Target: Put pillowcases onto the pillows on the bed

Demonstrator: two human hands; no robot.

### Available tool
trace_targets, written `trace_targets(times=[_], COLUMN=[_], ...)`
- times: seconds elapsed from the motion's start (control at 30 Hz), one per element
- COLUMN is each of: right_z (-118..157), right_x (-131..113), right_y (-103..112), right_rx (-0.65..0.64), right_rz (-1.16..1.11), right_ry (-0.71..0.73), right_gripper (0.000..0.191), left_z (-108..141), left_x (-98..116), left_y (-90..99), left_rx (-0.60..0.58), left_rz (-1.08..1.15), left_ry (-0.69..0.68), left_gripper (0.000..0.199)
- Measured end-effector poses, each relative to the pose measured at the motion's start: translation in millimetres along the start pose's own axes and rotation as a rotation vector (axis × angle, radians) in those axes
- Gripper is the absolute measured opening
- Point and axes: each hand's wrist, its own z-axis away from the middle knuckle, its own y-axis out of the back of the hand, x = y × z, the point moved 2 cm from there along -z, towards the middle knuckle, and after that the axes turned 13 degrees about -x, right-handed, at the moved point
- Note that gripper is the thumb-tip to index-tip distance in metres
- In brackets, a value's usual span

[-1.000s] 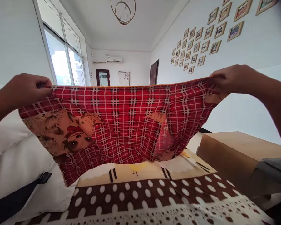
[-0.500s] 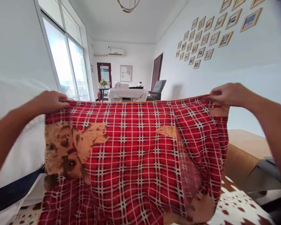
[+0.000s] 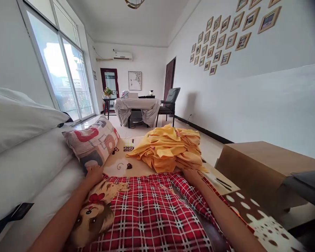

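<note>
A red plaid cloth (image 3: 152, 210) with a printed cartoon animal at its left lies spread over the bed, its near part running out of view at the bottom. My left hand (image 3: 94, 174) is closed on its far left corner, beside the patterned pillow (image 3: 97, 140). At the far right corner my right hand (image 3: 193, 176) grips the same cloth, close to a crumpled yellow cloth (image 3: 170, 147). The fingertips of both hands are partly hidden. Along the right side the plaid cloth is folded or bunched.
White padded cushions (image 3: 28, 150) rise along the left. A large cardboard box (image 3: 262, 168) stands at the right by the wall. The brown and cream bedsheet (image 3: 267, 224) shows at the right edge. Farther back are a covered table (image 3: 138, 105) and a dark chair (image 3: 170, 101).
Both hands have come down and closer together, lowering the plaid cloth from an upright, stretched hold onto the bed. The pillow and yellow cloth behind it now show.
</note>
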Motion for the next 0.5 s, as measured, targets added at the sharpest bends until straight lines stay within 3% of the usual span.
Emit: trace_targets(times=[0.1,0.23,0.5], right_z=[-18.7,-46.3,-120.0], right_x=[-17.5,-34.8,-3.8], right_y=[-18.1,-25.8,-28.3], right_rx=[-0.046,-0.092,-0.091], right_rz=[-0.003,-0.024,-0.01], right_ry=[0.116,0.251,0.061], right_gripper=[0.036,0.037,0.03], left_z=[-16.6,-34.1,-58.1], left_x=[5.5,10.1,4.3], left_y=[-18.7,-31.7,-38.1], left_rx=[0.009,0.019,0.1], left_rz=[0.013,0.037,0.058], left_ry=[-0.027,-0.063,0.014], left_gripper=[0.026,0.028,0.033])
